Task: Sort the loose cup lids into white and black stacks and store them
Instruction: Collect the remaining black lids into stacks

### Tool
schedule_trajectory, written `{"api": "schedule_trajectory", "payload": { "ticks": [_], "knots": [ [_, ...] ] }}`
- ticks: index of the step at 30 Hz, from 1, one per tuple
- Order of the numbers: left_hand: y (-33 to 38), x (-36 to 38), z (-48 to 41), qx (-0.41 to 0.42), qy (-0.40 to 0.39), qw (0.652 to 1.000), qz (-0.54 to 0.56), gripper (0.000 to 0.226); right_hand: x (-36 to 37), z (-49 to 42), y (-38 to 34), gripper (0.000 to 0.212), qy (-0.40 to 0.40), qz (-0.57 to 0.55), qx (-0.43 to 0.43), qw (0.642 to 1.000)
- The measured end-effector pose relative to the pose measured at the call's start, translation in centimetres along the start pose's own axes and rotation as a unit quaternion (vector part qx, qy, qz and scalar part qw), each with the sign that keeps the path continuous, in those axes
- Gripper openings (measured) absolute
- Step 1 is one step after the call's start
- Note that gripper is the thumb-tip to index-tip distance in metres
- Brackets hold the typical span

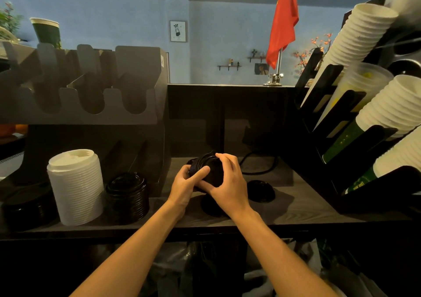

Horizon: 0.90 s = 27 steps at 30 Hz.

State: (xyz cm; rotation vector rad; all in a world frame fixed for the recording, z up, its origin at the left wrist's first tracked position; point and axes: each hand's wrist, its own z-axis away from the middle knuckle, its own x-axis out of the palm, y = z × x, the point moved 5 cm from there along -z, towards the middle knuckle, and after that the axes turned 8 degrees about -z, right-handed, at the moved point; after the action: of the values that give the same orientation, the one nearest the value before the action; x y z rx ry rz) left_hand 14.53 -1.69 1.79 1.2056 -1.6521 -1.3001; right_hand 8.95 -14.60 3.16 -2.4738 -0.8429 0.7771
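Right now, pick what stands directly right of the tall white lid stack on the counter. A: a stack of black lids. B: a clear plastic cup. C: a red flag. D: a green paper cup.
A: a stack of black lids stands on the counter just right of the white lid stack.

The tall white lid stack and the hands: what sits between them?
In the head view, a short stack of black lids stands on the counter beside the white lid stack.
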Motion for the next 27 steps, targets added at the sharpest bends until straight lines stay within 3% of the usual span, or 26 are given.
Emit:
{"api": "schedule_trajectory", "payload": {
  "ticks": [8, 12, 17, 23, 27],
  "knots": [
    [-0.2, -0.3, 0.0, 0.004, 0.026, 1.000, -0.004, 0.038, 0.6, 0.0, 0.4, 0.082, -0.038, -0.038, 0.019, 0.998],
    [0.1, -0.6, 0.3, -0.003, 0.040, 0.999, 0.019, 0.030, 0.4, 0.0, 0.6, 0.053, -0.051, -0.131, 0.058, 0.988],
    [0.3, -0.7, 0.4, 0.011, 0.054, 0.998, 0.024, 0.035, 0.6, 0.1, 1.4, 0.044, -0.076, -0.243, 0.144, 0.956],
    [0.2, -0.4, 0.3, 0.005, 0.043, 0.998, 0.035, 0.058, 0.1, 0.2, 1.7, 0.037, -0.052, -0.289, 0.145, 0.945],
    [0.3, -0.3, 0.4, 0.004, 0.042, 0.999, 0.034, 0.042, -0.3, 0.2, 1.4, 0.033, -0.042, -0.277, 0.138, 0.950]
  ]
}}
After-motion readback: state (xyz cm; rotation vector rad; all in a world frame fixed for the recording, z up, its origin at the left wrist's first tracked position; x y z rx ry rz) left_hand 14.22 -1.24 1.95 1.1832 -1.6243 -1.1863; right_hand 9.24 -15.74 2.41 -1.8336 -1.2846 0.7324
